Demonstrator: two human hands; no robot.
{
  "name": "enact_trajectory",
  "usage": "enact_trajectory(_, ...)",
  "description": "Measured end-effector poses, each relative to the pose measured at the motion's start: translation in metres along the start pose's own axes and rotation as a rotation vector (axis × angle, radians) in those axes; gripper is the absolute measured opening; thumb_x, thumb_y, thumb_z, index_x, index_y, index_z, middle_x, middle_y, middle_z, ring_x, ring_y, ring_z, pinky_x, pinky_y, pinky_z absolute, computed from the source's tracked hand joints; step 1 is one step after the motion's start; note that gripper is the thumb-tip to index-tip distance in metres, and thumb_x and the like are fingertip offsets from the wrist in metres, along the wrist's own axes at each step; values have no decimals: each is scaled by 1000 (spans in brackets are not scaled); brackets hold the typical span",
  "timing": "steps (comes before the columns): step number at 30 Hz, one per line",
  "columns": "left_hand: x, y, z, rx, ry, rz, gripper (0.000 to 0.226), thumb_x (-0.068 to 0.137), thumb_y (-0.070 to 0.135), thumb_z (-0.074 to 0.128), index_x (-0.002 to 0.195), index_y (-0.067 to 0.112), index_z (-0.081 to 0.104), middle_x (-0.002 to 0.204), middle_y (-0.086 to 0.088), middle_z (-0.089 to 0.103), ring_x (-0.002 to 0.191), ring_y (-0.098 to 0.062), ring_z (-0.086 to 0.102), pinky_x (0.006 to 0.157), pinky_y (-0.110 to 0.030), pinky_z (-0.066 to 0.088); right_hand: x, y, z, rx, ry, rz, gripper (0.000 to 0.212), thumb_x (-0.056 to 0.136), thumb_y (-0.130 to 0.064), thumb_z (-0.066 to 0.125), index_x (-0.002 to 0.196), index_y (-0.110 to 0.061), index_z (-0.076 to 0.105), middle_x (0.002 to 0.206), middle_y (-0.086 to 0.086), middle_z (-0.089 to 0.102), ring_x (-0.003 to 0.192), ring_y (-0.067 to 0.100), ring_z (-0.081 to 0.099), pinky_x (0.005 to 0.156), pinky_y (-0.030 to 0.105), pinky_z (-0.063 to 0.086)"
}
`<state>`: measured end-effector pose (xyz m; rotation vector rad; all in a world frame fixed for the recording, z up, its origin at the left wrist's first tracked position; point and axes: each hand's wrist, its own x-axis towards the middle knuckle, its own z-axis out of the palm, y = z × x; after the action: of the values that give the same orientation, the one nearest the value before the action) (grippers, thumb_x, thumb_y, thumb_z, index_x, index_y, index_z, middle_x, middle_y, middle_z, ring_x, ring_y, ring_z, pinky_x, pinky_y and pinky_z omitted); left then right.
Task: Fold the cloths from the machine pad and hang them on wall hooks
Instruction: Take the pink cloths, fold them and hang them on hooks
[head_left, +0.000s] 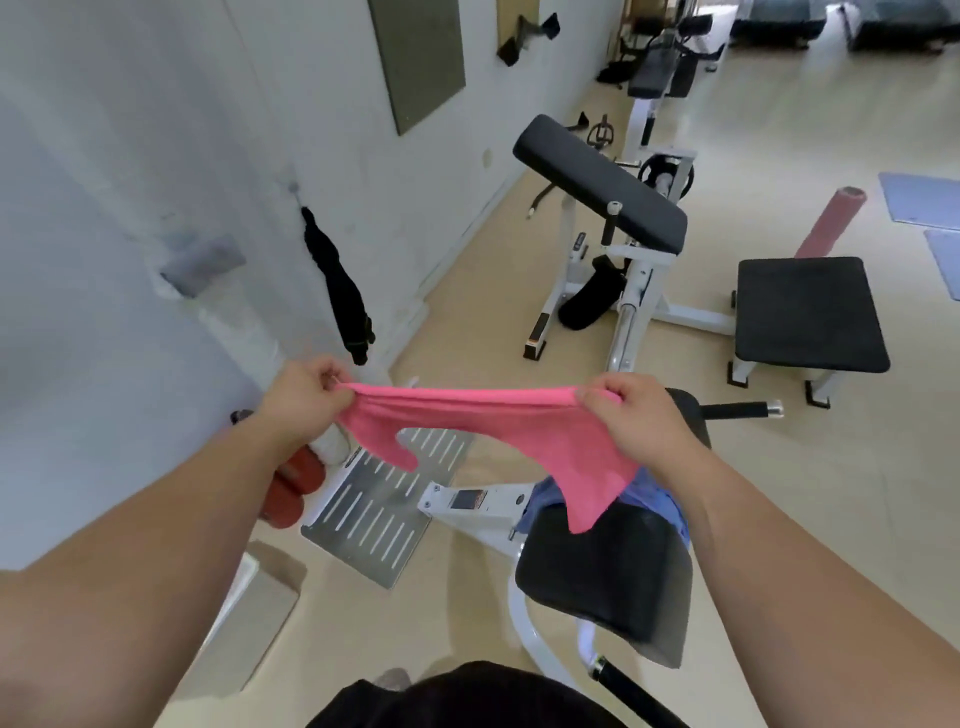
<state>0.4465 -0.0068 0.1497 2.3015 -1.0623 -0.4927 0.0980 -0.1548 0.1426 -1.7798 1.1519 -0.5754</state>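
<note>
Pinched pink cloth (493, 415) taut by top corners in left hand (304, 397) and right hand (636, 418), above far edge of machine pad (597, 577); judged light, limp.

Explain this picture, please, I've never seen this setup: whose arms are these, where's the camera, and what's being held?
No robot here: both arms belong to a person, and the single picture comes from a wide-angle camera on their head, looking forward and down in a gym room. The left hand and right hand each pinch one end of a pink cloth, stretched between them with loose parts hanging. Beneath it, a blue cloth lies on the black machine pad. On the wall at left, a black cloth hangs from a hook.
</note>
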Motion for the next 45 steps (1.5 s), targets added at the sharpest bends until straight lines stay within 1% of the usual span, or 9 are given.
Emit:
enact_trajectory(7, -20, -21, -18, -256, -150, 78, 13, 95, 14, 69, 82, 11, 70, 56, 11, 56, 46, 0, 47, 50, -16, 39, 12, -73, 110, -11, -128, -103, 16, 95, -32, 65, 110, -31, 69, 77, -8, 55, 61, 4, 49, 54, 21, 39)
enact_trajectory(11, -17, -37, -35, -477, -324, 188, 11, 92, 7, 71, 83, 14, 71, 67, -19, 54, 61, -16, 49, 61, -27, 39, 17, -109, 185, -74, -308, -219, 38, 99, -29, 61, 135, -38, 59, 108, -17, 66, 100, 9, 62, 90, 25, 48)
enact_trajectory(14, -3, -67, -53, -573, -371, 187, 11, 90, 1, 70, 82, 7, 65, 63, -13, 53, 62, -20, 46, 60, -33, 36, 25, -130, 234, 16, -461, -179, 19, 98, -35, 62, 115, -35, 71, 103, -4, 76, 95, 19, 72, 92, 42, 57)
enact_trajectory(17, 15, -99, -73, -584, -397, 173, 21, 86, 0, 73, 75, 12, 61, 61, -7, 50, 60, -17, 43, 57, -31, 34, 38, -150, 269, -52, -428, -160, 8, 97, -25, 64, 96, -23, 71, 84, 5, 75, 79, 23, 71, 72, 29, 59)
enact_trajectory(26, 51, -177, -122, -473, -775, -15, 22, 88, 24, 60, 94, 3, 64, 78, -2, 61, 72, -14, 56, 69, -31, 44, 75, -176, 328, -321, -188, -238, 5, 96, -24, 61, 95, -25, 66, 87, -11, 67, 84, 12, 59, 73, 30, 44)
enact_trajectory(31, 61, -203, -132, -466, -615, -25, 10, 96, 17, 66, 91, 9, 67, 69, 2, 62, 58, -11, 55, 54, -24, 43, 94, -188, 345, -290, -116, -170, 10, 97, -27, 59, 88, -28, 62, 80, -3, 71, 82, 21, 65, 78, 35, 52)
enact_trajectory(35, 70, -206, -135, -576, -405, -176, 33, 103, 25, 57, 75, 9, 63, 49, 12, 49, 36, 1, 36, 37, -11, 28, 113, -191, 357, -170, -65, -106, 12, 94, -27, 60, 82, -24, 62, 71, -3, 66, 76, 27, 65, 78, 44, 54)
enact_trajectory(40, 90, -186, -124, -802, -117, -281, 37, 103, 34, 54, 92, 0, 62, 69, -6, 55, 62, -17, 49, 54, -28, 37, 130, -199, 375, -2, -112, 17, 12, 93, -13, 60, 93, -25, 64, 64, -5, 51, 56, 12, 47, 57, 28, 41)
enact_trajectory(45, 127, -140, -112, -967, -3, -398, 29, 103, 24, 56, 81, 10, 67, 61, -2, 61, 56, -17, 53, 51, -25, 43, 148, -215, 387, 423, -300, 167, 20, 92, -1, 59, 90, -20, 66, 73, 4, 63, 62, 19, 55, 55, 28, 41)
